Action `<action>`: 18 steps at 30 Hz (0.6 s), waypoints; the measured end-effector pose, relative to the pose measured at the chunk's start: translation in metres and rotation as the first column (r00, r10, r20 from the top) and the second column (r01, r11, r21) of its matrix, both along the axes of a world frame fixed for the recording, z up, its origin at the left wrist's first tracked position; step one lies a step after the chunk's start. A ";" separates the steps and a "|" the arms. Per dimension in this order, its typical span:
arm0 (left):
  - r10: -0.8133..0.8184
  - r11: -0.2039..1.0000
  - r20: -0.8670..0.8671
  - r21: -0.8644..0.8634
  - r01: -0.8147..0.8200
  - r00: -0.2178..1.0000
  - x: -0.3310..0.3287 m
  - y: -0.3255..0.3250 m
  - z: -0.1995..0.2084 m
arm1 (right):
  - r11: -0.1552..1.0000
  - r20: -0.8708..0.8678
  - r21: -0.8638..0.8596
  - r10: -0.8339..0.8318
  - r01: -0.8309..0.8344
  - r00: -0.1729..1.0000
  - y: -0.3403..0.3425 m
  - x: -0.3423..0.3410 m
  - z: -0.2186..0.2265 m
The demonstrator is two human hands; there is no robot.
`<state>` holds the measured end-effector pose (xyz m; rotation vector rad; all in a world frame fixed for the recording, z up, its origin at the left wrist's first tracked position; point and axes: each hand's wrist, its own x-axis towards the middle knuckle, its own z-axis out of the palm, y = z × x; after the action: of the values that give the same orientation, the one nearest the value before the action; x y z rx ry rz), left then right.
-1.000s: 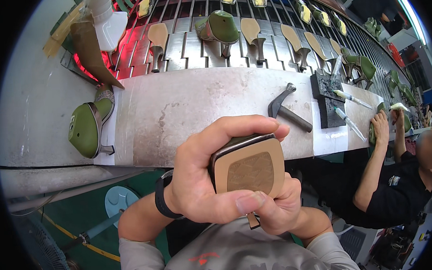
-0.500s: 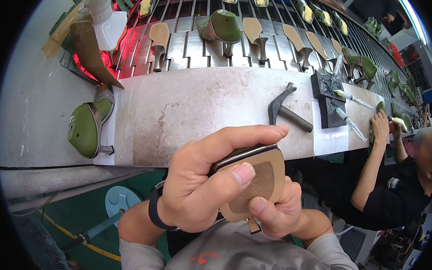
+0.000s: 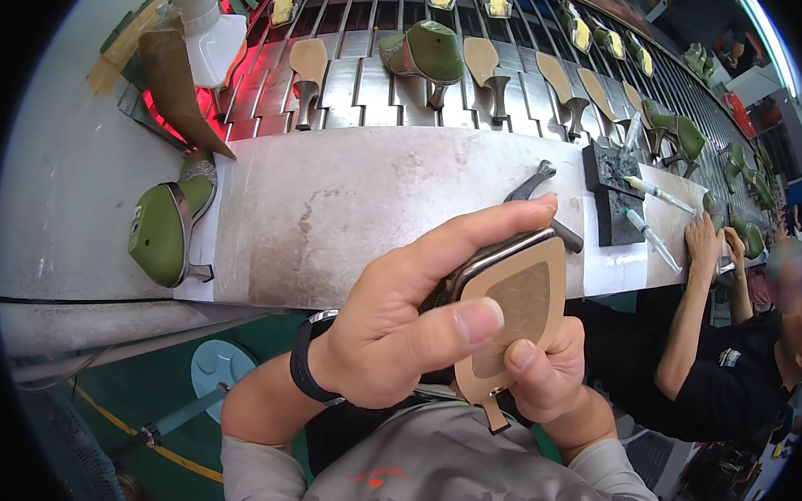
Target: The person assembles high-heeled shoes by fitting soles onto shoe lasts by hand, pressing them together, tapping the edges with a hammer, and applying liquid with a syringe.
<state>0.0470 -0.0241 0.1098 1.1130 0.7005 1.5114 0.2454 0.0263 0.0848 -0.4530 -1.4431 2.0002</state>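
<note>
A tan shoe sole (image 3: 521, 297) with a darker inset and a shiny dark metallic edge is held up over my lap. A small tab-like piece sticks out at its lower end. My left hand (image 3: 395, 313) is closed around the far-left edge, its index finger stretched along the top edge and its thumb by the sole's face. From the right, my right hand (image 3: 551, 369) pinches the lower part, thumb on the tan face. Beyond the hands, a hammer (image 3: 534, 180) lies on the worktable (image 3: 345, 199), partly covered by my left fingertip.
A green heeled shoe (image 3: 160, 234) stands at the table's left. On the right, syringes (image 3: 647, 229) rest by a black block (image 3: 615, 192). Past the table, a slatted conveyor (image 3: 349, 96) carries tan soles with heels and green shoes. A co-worker (image 3: 736, 343) works at the right.
Both hands have shifted right with the sole, which is now tilted more upright and shows more of its face. My left fingers now cover part of the hammer.
</note>
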 end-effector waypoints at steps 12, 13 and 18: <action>0.055 0.995 -0.134 0.091 -0.043 0.989 -0.013 0.016 -0.002 | 0.999 0.087 -0.026 -0.024 0.026 0.996 0.009 -0.002 0.014; 0.069 0.997 -0.185 0.048 -0.061 0.980 -0.016 0.011 0.004 | 0.999 0.085 -0.024 -0.033 0.035 0.996 0.007 -0.003 0.015; 0.277 0.946 -0.302 -0.083 -0.314 0.912 -0.006 -0.012 0.027 | 0.937 0.163 0.319 0.092 -0.140 0.982 0.003 -0.005 0.013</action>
<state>0.0413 -0.0363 0.1369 1.1770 1.1983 1.5429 0.2403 0.0297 0.0977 -0.3797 -1.8955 1.7929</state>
